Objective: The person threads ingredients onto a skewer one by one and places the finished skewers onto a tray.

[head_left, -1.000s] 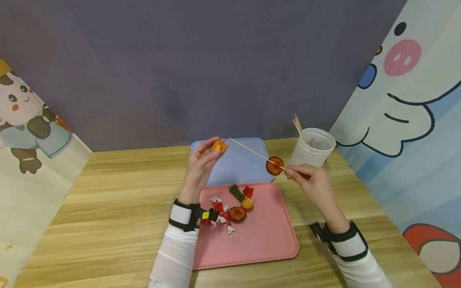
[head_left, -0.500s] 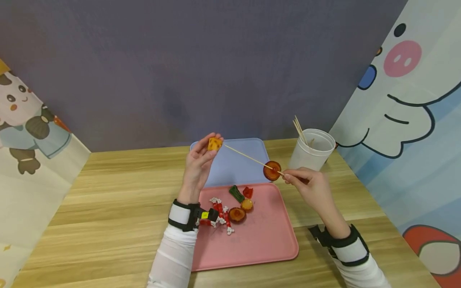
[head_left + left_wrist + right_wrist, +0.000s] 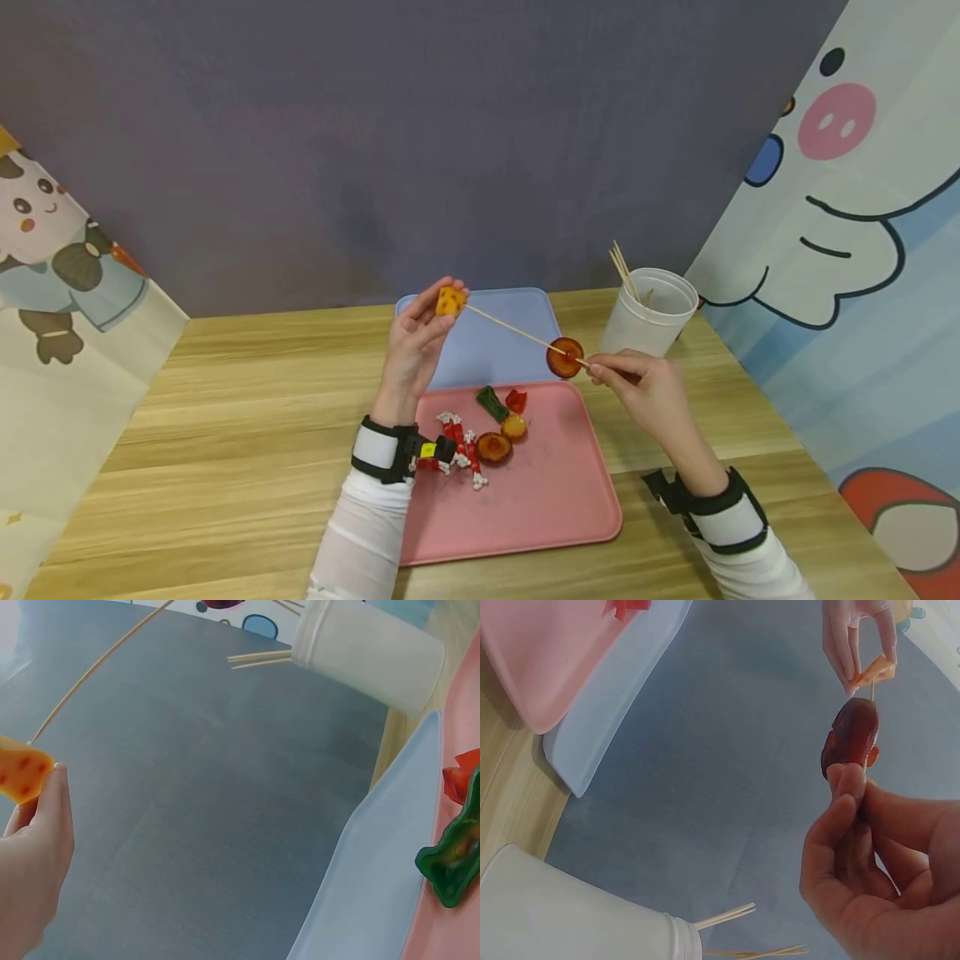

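Note:
Over the blue tray's left side, my left hand (image 3: 411, 354) pinches a yellow-orange spotted piece (image 3: 451, 302) between thumb and fingers. My right hand (image 3: 651, 387) grips a thin bamboo skewer (image 3: 512, 327) near one end, beside the white bucket. A round brown slice, like a mushroom cap (image 3: 558, 357), is threaded on the skewer close to those fingers. The skewer's far tip meets the yellow piece (image 3: 22, 771) in the left wrist view; how deep it sits is hidden. In the right wrist view, the brown slice (image 3: 853, 735) appears edge-on.
A pink tray (image 3: 540, 508) holds a green pepper piece (image 3: 492, 403), a red piece (image 3: 516, 401), a yellow round (image 3: 514, 427), another brown slice (image 3: 494, 448) and several red-and-white sticks (image 3: 474, 460). Behind lies a blue tray (image 3: 487, 354). The white bucket (image 3: 637, 329) at right contains several skewers.
The yellow piece turned in my left hand, which shifted slightly left. My right hand moved left and a little down, bringing the skewer's tip to that piece.

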`<state>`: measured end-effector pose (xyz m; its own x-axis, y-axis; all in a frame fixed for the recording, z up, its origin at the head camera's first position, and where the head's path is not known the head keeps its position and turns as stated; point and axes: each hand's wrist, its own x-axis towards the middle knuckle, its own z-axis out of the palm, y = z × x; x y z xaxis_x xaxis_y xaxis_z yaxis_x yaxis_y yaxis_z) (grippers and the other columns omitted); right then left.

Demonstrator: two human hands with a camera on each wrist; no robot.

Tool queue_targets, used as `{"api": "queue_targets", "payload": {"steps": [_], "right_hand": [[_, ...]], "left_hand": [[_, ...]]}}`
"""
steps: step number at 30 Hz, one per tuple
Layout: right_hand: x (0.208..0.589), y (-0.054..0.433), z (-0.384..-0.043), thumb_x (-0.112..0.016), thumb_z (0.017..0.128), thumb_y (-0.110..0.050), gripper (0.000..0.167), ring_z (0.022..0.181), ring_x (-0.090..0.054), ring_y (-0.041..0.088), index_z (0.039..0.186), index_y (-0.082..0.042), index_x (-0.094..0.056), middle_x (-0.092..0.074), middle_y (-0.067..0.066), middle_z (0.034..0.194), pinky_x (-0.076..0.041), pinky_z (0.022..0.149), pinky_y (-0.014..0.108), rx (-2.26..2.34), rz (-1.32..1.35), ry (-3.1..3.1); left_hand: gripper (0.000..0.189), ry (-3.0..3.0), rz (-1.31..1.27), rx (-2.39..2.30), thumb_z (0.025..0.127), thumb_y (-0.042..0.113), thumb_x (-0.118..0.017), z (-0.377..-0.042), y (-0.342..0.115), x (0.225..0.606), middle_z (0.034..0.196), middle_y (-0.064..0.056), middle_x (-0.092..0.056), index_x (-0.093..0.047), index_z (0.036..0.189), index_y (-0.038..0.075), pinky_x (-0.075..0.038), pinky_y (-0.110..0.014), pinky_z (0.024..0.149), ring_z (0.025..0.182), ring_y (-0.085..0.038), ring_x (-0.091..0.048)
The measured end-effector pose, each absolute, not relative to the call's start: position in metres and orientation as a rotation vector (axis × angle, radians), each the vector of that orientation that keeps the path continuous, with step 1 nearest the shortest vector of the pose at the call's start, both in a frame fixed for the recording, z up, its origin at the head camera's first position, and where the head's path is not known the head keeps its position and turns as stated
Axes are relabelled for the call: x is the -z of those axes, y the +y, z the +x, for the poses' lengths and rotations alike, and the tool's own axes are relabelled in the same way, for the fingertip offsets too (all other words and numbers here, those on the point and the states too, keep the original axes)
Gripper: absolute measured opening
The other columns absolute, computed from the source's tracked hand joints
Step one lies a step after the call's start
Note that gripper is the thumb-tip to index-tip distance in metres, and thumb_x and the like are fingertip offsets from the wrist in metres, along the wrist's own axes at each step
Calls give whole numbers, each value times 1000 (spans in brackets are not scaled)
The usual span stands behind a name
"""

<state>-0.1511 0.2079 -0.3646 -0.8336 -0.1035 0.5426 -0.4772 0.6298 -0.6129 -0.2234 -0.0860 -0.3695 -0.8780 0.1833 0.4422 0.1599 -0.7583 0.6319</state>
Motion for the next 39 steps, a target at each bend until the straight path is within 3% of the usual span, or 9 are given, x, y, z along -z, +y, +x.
{"api": "queue_targets", "payload": {"steps": [10,39], "right_hand": [[363,206,-150,-72,79,1,10,63,-59,2,87,-3,-76,-69,5,71,-41,49,15,-1095,454,-2397],[362,209,-148,-74,77,-1,11,61,-58,2,87,-5,-76,-69,1,71,-40,47,16,-1040,447,-2426]], "left_hand": [[43,1128,767,-2830,90,-16,-46,-223,-86,370,126,-15,-57,-45,133,-9,-38,-32,108,120,-27,-54],[47,1123,754,-2830,89,-18,-47,-224,-85,370,126,-17,-56,-40,135,-12,-40,-32,106,120,-28,-54]]}}
